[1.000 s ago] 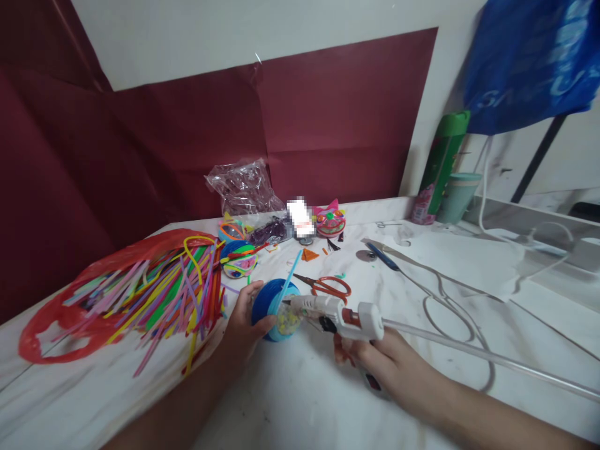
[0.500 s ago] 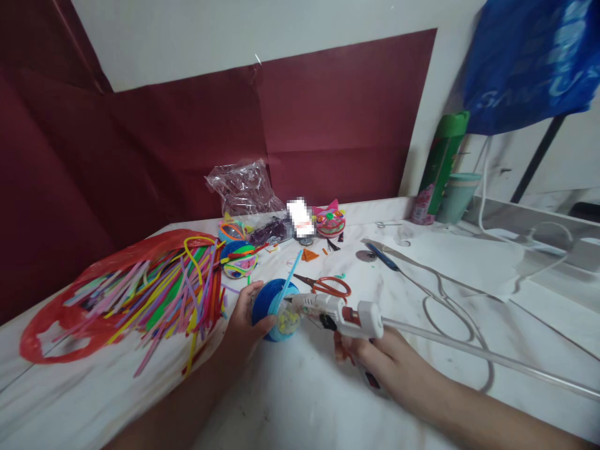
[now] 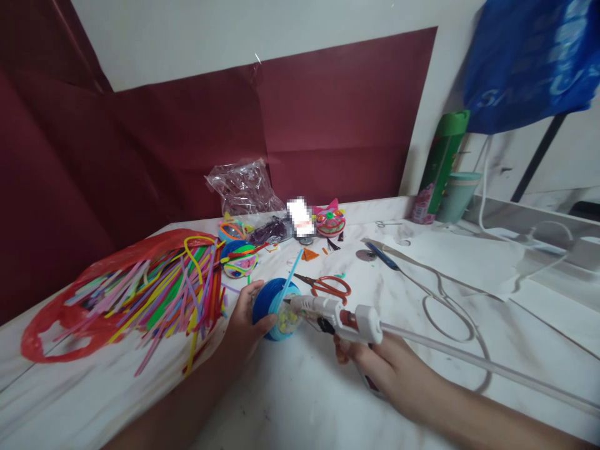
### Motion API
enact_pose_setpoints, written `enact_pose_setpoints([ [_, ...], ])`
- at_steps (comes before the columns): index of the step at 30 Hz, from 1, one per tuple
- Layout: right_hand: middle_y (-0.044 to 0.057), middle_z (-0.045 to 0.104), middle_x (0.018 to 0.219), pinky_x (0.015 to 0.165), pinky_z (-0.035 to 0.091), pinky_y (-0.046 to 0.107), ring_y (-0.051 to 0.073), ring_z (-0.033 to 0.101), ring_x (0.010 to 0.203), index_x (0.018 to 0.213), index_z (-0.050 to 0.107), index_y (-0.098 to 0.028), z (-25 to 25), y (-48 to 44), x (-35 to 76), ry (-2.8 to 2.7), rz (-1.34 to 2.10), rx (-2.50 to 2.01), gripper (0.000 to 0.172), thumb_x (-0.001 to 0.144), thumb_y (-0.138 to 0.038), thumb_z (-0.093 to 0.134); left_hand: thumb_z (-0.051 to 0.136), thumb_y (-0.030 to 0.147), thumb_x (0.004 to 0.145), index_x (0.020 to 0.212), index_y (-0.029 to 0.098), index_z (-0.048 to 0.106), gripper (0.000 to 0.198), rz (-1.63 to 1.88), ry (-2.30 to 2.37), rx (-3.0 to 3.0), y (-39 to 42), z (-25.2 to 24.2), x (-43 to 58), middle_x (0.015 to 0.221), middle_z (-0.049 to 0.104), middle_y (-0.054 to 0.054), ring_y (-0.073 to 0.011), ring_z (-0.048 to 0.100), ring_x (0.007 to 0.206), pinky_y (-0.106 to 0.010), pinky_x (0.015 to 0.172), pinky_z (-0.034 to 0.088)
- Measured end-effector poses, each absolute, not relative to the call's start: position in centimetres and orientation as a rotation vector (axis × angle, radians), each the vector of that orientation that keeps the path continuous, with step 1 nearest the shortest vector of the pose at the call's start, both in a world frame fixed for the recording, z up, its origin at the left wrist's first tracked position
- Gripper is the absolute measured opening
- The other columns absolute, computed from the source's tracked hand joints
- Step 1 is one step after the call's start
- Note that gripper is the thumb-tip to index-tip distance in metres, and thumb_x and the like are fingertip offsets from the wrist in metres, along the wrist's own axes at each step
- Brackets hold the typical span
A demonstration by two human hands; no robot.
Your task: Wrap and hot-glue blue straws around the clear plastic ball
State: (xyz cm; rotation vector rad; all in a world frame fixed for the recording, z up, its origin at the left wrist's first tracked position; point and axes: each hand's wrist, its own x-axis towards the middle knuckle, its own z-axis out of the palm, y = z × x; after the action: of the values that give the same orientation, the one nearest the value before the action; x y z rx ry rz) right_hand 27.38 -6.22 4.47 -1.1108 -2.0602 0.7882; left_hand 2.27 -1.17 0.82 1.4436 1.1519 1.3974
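Note:
My left hand (image 3: 246,319) is closed round a ball (image 3: 267,306) wound with dark and light blue pipe cleaners, its right side clear with yellow bits showing inside. A loose end of light blue pipe cleaner (image 3: 294,270) sticks up from the ball. In my right hand (image 3: 370,356) is a white hot glue gun (image 3: 323,309), fingers wrapped about its handle. The gun's nozzle is at the ball's right side, by the light blue winding; whether it touches, I cannot tell. A long clear glue stick (image 3: 469,357) runs out of the gun's back.
Orange-handled scissors (image 3: 330,287) lie just behind the gun. Many-coloured pipe cleaners (image 3: 164,300) spread over a red plastic bag (image 3: 47,337) at left. Decorated balls (image 3: 240,259) and a pink cat-eared one (image 3: 330,220) stand behind. A blue cutter (image 3: 382,256) and grey cable (image 3: 445,300) lie right.
The glue gun's rear and the glue stick have shifted very slightly. My left hand and the blue ball stay almost where they were.

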Motion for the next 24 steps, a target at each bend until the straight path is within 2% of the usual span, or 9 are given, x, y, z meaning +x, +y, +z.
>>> enact_pose_setpoints([
  [14,0.002,0.059,0.072,0.067,0.045,0.029,0.018,0.054,0.070,0.072,0.053,-0.021,4.13,-6.30,27.35,-2.052,0.763,-1.114,0.028,0.087,-0.032,0.032,0.074,0.040,0.060,0.118,0.020,0.046,0.068,1.383,1.199,1.438,-1.40,1.39,2.61,0.116,0.057,-0.010,-0.0298,0.055,0.107,-0.039,0.085,0.046],
  [19,0.003,0.059,0.074,0.070,0.045,0.030,0.019,0.055,0.073,0.072,0.054,-0.020,4.26,-5.97,27.47,-1.997,0.871,-1.221,0.028,0.085,-0.033,0.033,0.076,0.042,0.057,0.117,0.019,0.046,0.072,1.389,1.203,1.401,-1.31,1.21,2.46,0.116,0.056,-0.011,-0.0308,0.054,0.107,-0.039,0.085,0.045],
  [24,0.004,0.058,0.074,0.066,0.043,0.029,0.019,0.055,0.072,0.072,0.054,-0.020,4.28,-5.87,27.31,-1.977,0.989,-1.213,0.027,0.082,-0.033,0.032,0.074,0.043,0.061,0.120,0.020,0.044,0.070,1.375,1.145,1.435,-1.27,0.99,2.31,0.120,0.054,-0.011,-0.0310,0.053,0.108,-0.039,0.086,0.045],
])
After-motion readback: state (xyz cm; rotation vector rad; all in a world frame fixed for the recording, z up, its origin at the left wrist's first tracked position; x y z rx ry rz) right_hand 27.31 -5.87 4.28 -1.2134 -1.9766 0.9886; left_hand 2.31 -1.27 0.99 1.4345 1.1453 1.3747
